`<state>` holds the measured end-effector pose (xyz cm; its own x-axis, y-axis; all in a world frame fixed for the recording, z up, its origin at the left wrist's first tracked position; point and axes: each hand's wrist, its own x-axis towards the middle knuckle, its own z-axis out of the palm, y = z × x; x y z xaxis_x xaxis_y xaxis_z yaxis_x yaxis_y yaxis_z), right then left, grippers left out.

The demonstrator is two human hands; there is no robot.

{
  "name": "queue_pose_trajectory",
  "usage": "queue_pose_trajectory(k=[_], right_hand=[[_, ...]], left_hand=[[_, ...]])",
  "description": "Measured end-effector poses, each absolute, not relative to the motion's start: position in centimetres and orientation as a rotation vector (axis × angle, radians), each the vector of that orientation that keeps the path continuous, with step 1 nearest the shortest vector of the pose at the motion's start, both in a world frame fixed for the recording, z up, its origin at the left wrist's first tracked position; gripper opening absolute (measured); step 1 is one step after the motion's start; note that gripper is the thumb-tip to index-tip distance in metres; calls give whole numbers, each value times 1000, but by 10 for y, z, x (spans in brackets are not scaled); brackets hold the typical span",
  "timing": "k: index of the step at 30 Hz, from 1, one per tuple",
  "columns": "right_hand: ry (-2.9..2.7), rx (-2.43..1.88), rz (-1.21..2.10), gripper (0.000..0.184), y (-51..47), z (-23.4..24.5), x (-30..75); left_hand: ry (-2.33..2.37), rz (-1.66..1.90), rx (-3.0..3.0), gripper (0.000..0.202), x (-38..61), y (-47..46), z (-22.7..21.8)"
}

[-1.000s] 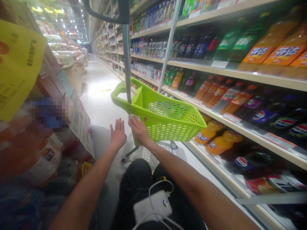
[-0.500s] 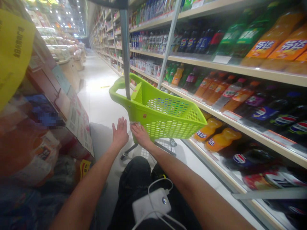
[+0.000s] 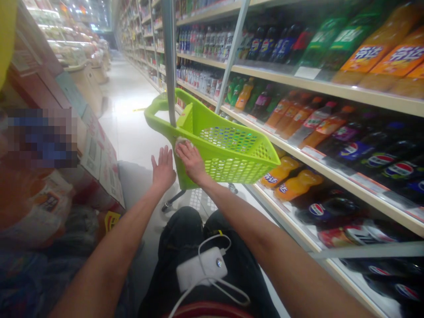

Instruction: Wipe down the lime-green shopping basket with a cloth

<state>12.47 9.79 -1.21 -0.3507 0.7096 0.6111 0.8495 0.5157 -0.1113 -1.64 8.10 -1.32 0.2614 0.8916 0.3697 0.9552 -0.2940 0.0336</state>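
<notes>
A lime-green shopping basket cart (image 3: 217, 145) with perforated sides stands before me, a metal pole (image 3: 169, 66) rising from its left end. My right hand (image 3: 192, 163) presses a crumpled white wipe (image 3: 180, 141) against the upper left part of its side panel. Part of the wipe is hidden under the fingers. Just left of the cart's end, my left hand (image 3: 163, 170) is open, fingers spread and holding nothing; whether it touches the cart is hard to tell.
Shelves of soda bottles (image 3: 364, 53) run along the right. Stacked boxes (image 3: 96, 154) and packaged goods stand close on the left. A white power bank (image 3: 202, 268) with a cable lies on my lap. An aisle floor (image 3: 127, 88) stretches ahead.
My right hand has moved up the cart's side panel with the wipe, from lower down to just below the rim. My left hand stays open beside the cart. The view has shifted slightly.
</notes>
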Motion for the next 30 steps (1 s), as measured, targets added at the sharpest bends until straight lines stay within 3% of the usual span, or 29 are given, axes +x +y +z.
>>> queue_pose_trajectory(k=[9, 21, 30], right_hand=[[-2384, -1411, -139, 43, 72, -59, 134], [-2121, -1290, -350, 47, 89, 10, 127], [-2388, -1412, -175, 41, 76, -39, 129]], left_hand=[[-1680, -386, -2369, 71, -17, 73, -20], [-1707, -454, -2333, 74, -10, 78, 0], [-1640, -383, -2352, 66, -7, 72, -8]])
